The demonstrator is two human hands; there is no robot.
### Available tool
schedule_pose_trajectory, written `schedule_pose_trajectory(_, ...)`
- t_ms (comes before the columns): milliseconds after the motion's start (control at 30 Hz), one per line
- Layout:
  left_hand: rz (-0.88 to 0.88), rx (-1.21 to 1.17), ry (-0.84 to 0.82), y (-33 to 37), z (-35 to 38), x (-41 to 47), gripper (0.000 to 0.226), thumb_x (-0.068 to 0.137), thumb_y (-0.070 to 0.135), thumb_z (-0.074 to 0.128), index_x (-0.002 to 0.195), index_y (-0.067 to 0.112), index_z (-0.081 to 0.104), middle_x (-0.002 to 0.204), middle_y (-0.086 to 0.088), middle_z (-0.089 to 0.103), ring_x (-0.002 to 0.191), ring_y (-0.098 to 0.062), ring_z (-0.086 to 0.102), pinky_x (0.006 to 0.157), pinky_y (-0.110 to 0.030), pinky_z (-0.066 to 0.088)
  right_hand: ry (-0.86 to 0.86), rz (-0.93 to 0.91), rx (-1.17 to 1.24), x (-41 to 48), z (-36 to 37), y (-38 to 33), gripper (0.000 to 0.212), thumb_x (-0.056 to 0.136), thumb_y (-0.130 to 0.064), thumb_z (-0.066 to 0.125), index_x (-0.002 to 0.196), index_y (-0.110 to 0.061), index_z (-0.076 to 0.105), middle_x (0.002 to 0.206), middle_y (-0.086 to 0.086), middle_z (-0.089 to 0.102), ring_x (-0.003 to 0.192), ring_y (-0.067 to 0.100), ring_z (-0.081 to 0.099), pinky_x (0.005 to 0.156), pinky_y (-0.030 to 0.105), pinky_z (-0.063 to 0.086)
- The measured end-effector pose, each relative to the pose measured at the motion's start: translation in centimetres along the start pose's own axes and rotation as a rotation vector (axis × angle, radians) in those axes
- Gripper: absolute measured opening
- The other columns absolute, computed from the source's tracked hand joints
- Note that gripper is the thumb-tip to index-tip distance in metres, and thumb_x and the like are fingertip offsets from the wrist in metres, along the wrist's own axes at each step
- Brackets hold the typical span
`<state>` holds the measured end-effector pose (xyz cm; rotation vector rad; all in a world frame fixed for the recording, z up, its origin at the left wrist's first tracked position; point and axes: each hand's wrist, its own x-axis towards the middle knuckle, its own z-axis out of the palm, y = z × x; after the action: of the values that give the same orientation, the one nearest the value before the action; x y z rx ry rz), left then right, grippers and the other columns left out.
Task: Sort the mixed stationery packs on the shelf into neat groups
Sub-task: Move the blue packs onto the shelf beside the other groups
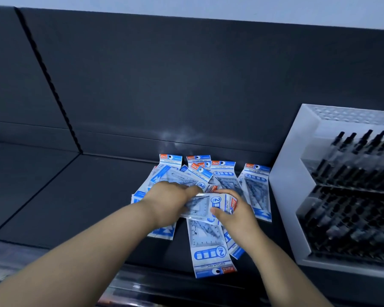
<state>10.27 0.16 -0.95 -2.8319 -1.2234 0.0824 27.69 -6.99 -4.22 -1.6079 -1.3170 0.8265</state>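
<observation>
With your left hand (pixel 171 196) and right hand (pixel 237 214) each gripping an end of one ruler pack (pixel 205 206), held crosswise just above the loose pile (pixel 223 178) near the back edge of the shelf (pixel 93 196) beside the pen rack (pixel 295 173), turn it lengthwise and lay it flush on matching packs.

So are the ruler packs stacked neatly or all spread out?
Spread out. The ruler packs lie overlapping on the shelf, pointing different ways; the left hand and right hand grip one pack.
</observation>
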Motion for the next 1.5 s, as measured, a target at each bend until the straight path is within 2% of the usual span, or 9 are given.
schedule_pose_trajectory(200, -0.085, -0.037, 0.142, -4.0, -1.6, 1.7, 0.081, 0.076, 0.047, 0.068, 0.143, 0.039, 0.024, 0.142, 0.007, 0.041, 0.133, -0.018, 0.033, 0.111, -0.035, 0.018, 0.069, 0.195, 0.168, 2.2, 1.1, -1.3, 0.015, 0.086, -0.008, 0.064, 0.089, -0.023, 0.062, 0.089, -0.002, 0.069, 0.083, 0.018, 0.066, 0.078, 0.031, 0.052)
schedule_pose_trajectory(367, -0.635, -0.835, 0.001, -7.3, 1.1, 2.0, 0.104, 0.074, 0.035, 0.077, 0.15, 0.015, 0.008, 0.152, -0.012, 0.026, 0.135, -0.027, 0.033, 0.108, -0.035, 0.032, 0.133, 0.365, 0.207, 4.9, 2.0, -1.0, 0.027, 0.085, 0.0, 0.059, 0.071, -0.023, 0.058, 0.082, 0.004, 0.065, 0.082, 0.028, 0.066, 0.081, 0.044, 0.056)
schedule_pose_trajectory(567, -0.603, -1.083, 0.035, -6.4, 4.1, 1.2, 0.08, 0.076, 0.017, 0.076, 0.142, 0.017, 0.031, 0.13, -0.006, 0.055, 0.102, -0.018, 0.056, 0.09, -0.026, 0.044, 0.163, 0.457, 0.302, 6.4, 3.1, -1.1, 0.02, 0.083, 0.005, 0.06, 0.083, -0.015, 0.061, 0.083, 0.005, 0.063, 0.076, 0.025, 0.062, 0.076, 0.04, 0.055)
schedule_pose_trajectory(800, -0.404, -1.289, 0.14, -6.3, 4.0, 0.4, 0.044, 0.074, 0.006, 0.077, 0.105, 0.03, 0.057, 0.114, -0.002, 0.058, 0.097, -0.016, 0.061, 0.085, -0.034, 0.052, 0.256, 0.049, 0.184, 4.0, 2.9, -1.0, 0.032, 0.085, -0.002, 0.061, 0.101, -0.028, 0.05, 0.096, -0.004, 0.056, 0.08, 0.013, 0.053, 0.073, 0.024, 0.04)
schedule_pose_trajectory(933, -0.432, -1.393, 0.18, -6.9, 4.8, -0.6, 0.095, 0.065, 0.011, 0.085, 0.137, 0.034, 0.027, 0.136, 0.012, 0.032, 0.122, -0.01, 0.047, 0.101, -0.034, 0.044, 0.091, 0.069, 0.196, 3.6, 2.4, 0.4, 0.044, 0.084, 0.001, 0.064, 0.112, -0.031, 0.053, 0.119, -0.011, 0.052, 0.11, 0.008, 0.05, 0.088, 0.021, 0.039)
schedule_pose_trajectory(1000, -0.369, -1.476, 0.064, -7.2, 5.5, -0.5, 0.127, 0.063, 0.011, 0.085, 0.147, 0.036, -0.006, 0.138, 0.016, 0.042, 0.123, -0.009, 0.05, 0.102, -0.037, 0.044, 0.045, 0.121, 0.183, 3.9, 2.2, 0.5, 0.031, 0.084, -0.001, 0.064, 0.104, -0.023, 0.059, 0.102, -0.003, 0.064, 0.096, 0.015, 0.06, 0.076, 0.016, 0.047)
schedule_pose_trajectory(1200, -0.3, -1.482, -0.007, -8.1, 5.3, 0.3, 0.131, 0.068, 0.006, 0.081, 0.144, 0.033, -0.021, 0.147, 0.021, 0.025, 0.126, 0.0, 0.041, 0.089, -0.011, 0.044, -0.086, 0.178, 0.184, 3.8, 1.3, -0.4, 0.023, 0.083, 0.004, 0.061, 0.078, -0.018, 0.061, 0.082, -0.001, 0.064, 0.074, 0.018, 0.056, 0.066, 0.026, 0.043)
schedule_pose_trajectory(1367, -0.154, -1.406, -0.032, -8.6, 4.8, 1.1, 0.127, 0.068, 0.011, 0.083, 0.144, 0.043, -0.013, 0.145, 0.032, 0.016, 0.132, 0.004, 0.027, 0.099, -0.017, 0.04, -0.133, 0.194, 0.311, 3.9, 2.5, -1.8, 0.018, 0.057, -0.003, 0.053, 0.049, -0.018, 0.06, 0.111, 0.007, 0.069, 0.111, 0.014, 0.059, 0.101, 0.032, 0.039)
schedule_pose_trajectory(1500, -0.211, -1.314, 0.121, -9.4, 4.9, 1.1, 0.077, 0.066, 0.016, 0.084, 0.124, 0.045, 0.044, 0.118, 0.013, 0.058, 0.105, -0.01, 0.06, 0.092, -0.028, 0.049, -0.019, 0.159, 0.369, 3.5, 3.1, -1.4, 0.026, 0.062, 0.005, 0.058, 0.07, -0.019, 0.066, 0.095, 0.006, 0.072, 0.104, 0.022, 0.065, 0.084, 0.031, 0.05)
